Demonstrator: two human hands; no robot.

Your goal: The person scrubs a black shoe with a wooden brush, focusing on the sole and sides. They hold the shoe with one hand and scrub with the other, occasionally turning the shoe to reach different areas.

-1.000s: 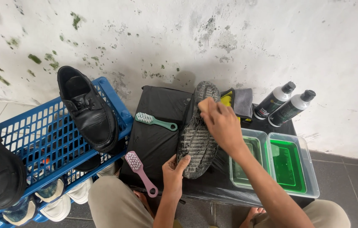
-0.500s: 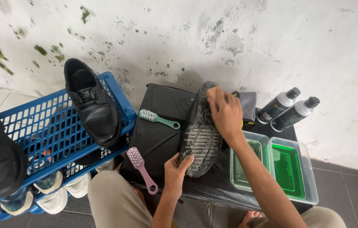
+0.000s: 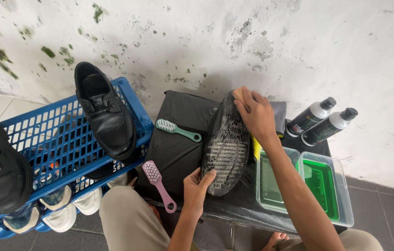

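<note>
1. Centre of frame: black shoe (image 3: pixel 225 148) lies sole-up on a black cloth-covered surface (image 3: pixel 178 139); the sole is dark, ribbed with fine tread, and filmed with grey-white suds.
2. Left hand (image 3: pixel 196 188), lower centre, grips the heel end; thumb on the sole edge, fingers curled under the heel; closed firmly on the shoe.
3. Right hand (image 3: pixel 256 114), upper centre-right, presses on the toe end; fingers together and bent over the sole tip; whether a cloth or sponge sits beneath the palm cannot be told, though a yellow item (image 3: pixel 255 148) shows just below the wrist.
4. Judgement on doing this step well: keep the heel braced so the shoe does not pivot; work with firm, even pressure along the tread grooves, since the ribs trap dirt; the wet sole looks slippery, so grip counts.
5. Left of the shoe on the cloth: green brush (image 3: pixel 177 129), slim handle, pale bristles; pink brush (image 3: pixel 158 184) nearer the lower edge, bristles up; both plastic.
6. Right of frame: two clear plastic tubs (image 3: pixel 341 204) holding green liquid; two dark bottles (image 3: pixel 327 121) with grey caps lean against the stained white wall (image 3: pixel 206 37).
7. Left of frame: blue lattice plastic crate (image 3: pixel 34 139) carrying a glossy black leather shoe (image 3: pixel 106 116); white shoes (image 3: pixel 62 211) beneath.
</note>
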